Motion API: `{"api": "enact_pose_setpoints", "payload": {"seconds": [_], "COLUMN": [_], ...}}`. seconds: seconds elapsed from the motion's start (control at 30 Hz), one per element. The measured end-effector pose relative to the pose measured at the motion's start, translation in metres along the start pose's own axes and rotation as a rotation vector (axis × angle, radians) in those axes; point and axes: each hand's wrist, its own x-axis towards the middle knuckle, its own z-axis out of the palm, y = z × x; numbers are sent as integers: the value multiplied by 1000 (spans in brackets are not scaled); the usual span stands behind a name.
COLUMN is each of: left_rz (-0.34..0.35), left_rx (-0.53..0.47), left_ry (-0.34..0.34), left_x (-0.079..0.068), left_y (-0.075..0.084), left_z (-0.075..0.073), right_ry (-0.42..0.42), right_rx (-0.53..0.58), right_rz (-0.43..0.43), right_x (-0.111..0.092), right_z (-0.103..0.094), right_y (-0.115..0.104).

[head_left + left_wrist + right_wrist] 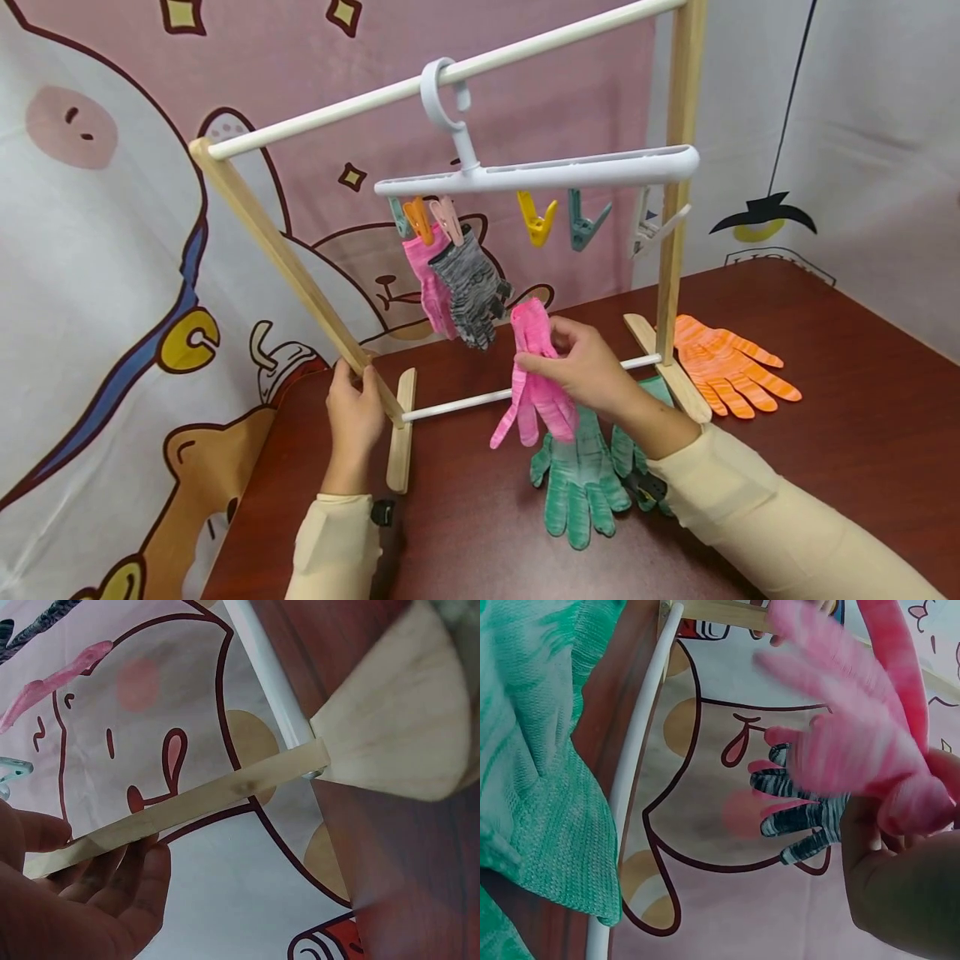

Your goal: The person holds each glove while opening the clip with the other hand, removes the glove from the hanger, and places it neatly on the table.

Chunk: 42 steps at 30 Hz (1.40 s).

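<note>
My right hand (581, 362) pinches a pink glove (534, 408), which hangs fingers down in front of the rack. With its fingers round the left wooden post (187, 791), my left hand (354, 408) grips the drying rack low down. From the rack's top bar hangs a white hanger (540, 172). At its left end, an orange clip (417, 220) and a pale pink clip (447, 220) sit at the cuffs of another pink glove (431, 283) and a grey-black glove (471, 287). Farther right hang a yellow clip (536, 221), a teal clip (585, 221) and a white clip (654, 225).
Green gloves (581, 483) lie on the dark red table (465, 517) below my right forearm. An orange glove (731, 367) lies beside the rack's right foot (667, 367). The white lower bar (457, 406) spans the rack, and a cartoon cloth hangs behind.
</note>
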Motion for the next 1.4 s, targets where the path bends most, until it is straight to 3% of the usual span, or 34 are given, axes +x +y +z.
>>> {"api": "enact_pose_setpoints", "payload": {"seconds": [0.33,0.87,1.4], "left_rz": [-10,-10,-9], "left_rx": [-31,-41,-48], "left_ry": [-19,-20,-23], "left_x": [0,0,0], "left_y": [1,-1,1], "left_z": [-1,0,-1], "right_ry": [-46,-52,-74], "right_rx": [-34,-50,150], "right_rz": [88,59,125], "right_x": [-2,-4,-10], "right_z": [4,6,10], "right_y": [2,2,-6]}}
